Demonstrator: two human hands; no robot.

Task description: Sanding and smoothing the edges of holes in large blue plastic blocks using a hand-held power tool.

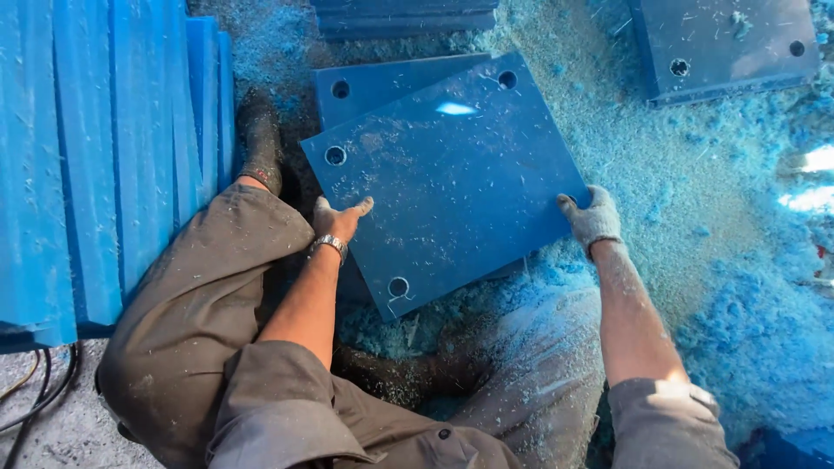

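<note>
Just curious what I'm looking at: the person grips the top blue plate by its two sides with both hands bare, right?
Not quite. The head view shows the left hand and the right hand gripping the plate by its sides, but both wear dusty work gloves, not bare skin.

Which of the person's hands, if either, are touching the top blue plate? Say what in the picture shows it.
Touching, both. The head view shows the left hand pressed against the left edge of the top blue plate, and the gloved right hand gripping its right edge, with no gap.
</note>
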